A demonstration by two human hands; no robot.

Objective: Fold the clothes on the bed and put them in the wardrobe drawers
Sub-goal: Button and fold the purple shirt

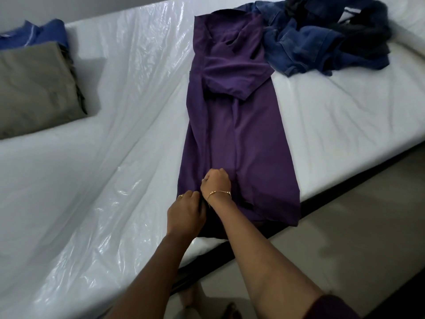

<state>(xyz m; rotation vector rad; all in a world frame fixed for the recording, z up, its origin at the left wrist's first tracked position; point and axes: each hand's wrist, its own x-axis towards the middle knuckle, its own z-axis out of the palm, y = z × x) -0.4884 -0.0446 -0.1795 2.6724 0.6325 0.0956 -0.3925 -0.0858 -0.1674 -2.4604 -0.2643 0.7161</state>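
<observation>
Purple dress (234, 139) lies lengthwise on the bed (333, 116), already folded in on itself along its length, 1 short sleeve laid across the chest. Hem end is at the near edge of the mattress, neck end points away from you.

Your 2 hands sit side by side at the hem end, touching or nearly so. Your left hand (185, 211) has its fingers curled into the dress's left edge, gripping fabric; a ring shows on 1 finger. Your right hand (216, 184) is fisted on the cloth just past it, pinching a bunch of fabric; a thin gold bracelet (218, 193) circles that wrist. Fingertips of both are buried in the folds, so exact hold depth can't be read.

Far right of the bed: an unfolded heap of blue denim garments (305, 47) with a dark item (368, 26) on top, touching the dress's shoulder area.

Far left: a folded olive-grey piece (36, 88) with a blue folded piece (34, 35) behind it.

Clear plastic sheet (119, 93) covers the left part of the mattress, wrinkled and glossy.
</observation>
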